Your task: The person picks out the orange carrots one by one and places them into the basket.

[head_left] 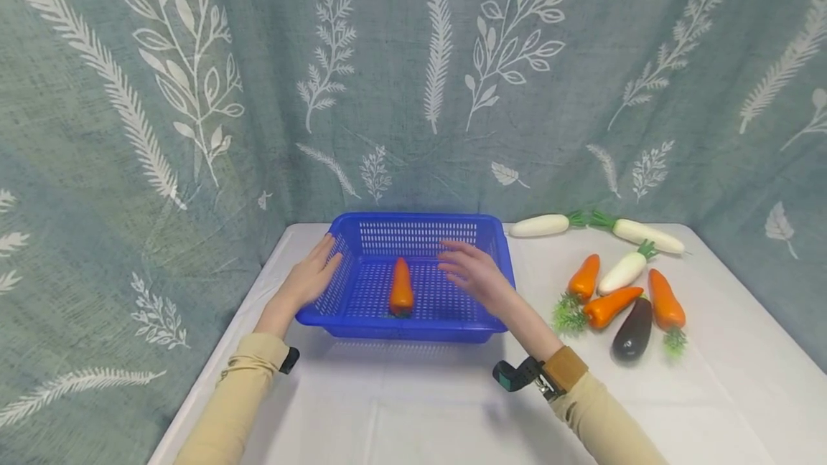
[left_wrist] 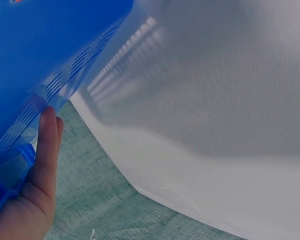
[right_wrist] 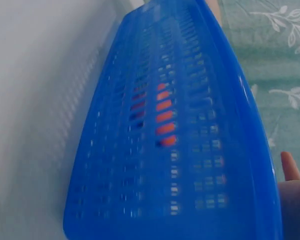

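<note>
A blue slotted plastic basket (head_left: 413, 333) holds one orange carrot (head_left: 401, 285), lying lengthwise on its floor. At the basket's left rim is my left hand (head_left: 309, 280), fingers straight; the left wrist view shows its fingers (left_wrist: 48, 145) up against the basket's slotted wall (left_wrist: 55, 85), though firm contact is hard to judge. Over the right side of the basket, my right hand (head_left: 477, 277) hovers with fingers spread and slightly bent, holding nothing. Only a bit of that hand (right_wrist: 293, 200) appears at the right wrist view's edge, beyond the basket rim (right_wrist: 244, 110).
To the right on the white table (head_left: 413, 407) lie white radishes (head_left: 541, 226), more carrots (head_left: 665, 300) and an eggplant (head_left: 633, 330). A patterned green curtain (head_left: 400, 77) hangs behind the table and along both sides.
</note>
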`<state>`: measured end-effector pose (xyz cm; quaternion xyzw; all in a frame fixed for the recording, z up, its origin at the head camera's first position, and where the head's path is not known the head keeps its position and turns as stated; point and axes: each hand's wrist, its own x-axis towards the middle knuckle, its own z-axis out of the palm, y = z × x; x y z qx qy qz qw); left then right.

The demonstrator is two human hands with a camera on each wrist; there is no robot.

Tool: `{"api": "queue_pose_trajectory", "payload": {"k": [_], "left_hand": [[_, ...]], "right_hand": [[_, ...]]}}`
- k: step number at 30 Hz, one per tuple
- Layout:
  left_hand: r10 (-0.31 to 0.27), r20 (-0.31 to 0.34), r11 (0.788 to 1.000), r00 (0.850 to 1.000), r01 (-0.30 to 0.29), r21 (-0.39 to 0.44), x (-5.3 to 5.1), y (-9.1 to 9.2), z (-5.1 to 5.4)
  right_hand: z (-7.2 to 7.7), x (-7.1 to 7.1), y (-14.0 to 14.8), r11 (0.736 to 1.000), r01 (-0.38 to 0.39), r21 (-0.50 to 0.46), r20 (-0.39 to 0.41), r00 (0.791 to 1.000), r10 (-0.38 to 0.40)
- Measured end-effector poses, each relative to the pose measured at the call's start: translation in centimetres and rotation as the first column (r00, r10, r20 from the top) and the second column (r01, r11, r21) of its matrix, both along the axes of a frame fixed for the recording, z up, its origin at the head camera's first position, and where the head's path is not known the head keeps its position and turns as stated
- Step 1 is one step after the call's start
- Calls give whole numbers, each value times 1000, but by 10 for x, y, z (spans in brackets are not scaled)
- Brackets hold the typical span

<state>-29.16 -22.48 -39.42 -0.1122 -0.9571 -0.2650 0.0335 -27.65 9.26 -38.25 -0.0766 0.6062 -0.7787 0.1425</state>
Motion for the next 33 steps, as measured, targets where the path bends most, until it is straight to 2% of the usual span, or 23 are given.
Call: {"api": "queue_pose_trajectory", "payload": {"k": [4,8,13,17,19,22,27,33], "left_hand": [[1,0,1000,1000,-1,-4,-1,0,0],[-1,0,1000,1000,1,-3,-1,0,-1],[0,-1,1000,1000,0,-4,0,0,0],[1,3,1000,1000,-1,-1,1,0,1],[2,4,1000,1000,-2,0,1,0,1],[1,3,1000,1000,-1,1,0,0,0],[-1,9,1000,1000,1,3,0,0,0],[2,9,1000,1000,-2,-5,-1,-1,-2]], "right_hand": [[1,2,15,1000,-1,2,-81,997,1],[4,3,29,1000,31,5,-100,995,-31],[7,2,47,987,161,-23,-57,985,-162],[8,-1,65,961,273,-50,-15,962,-274],[7,-3,73,948,317,-27,-15,948,-317],[3,-5,84,925,380,26,-42,925,-379],[-6,-9,106,863,464,200,-95,886,-454],[-15,-14,132,776,538,329,-68,833,-548]]}}
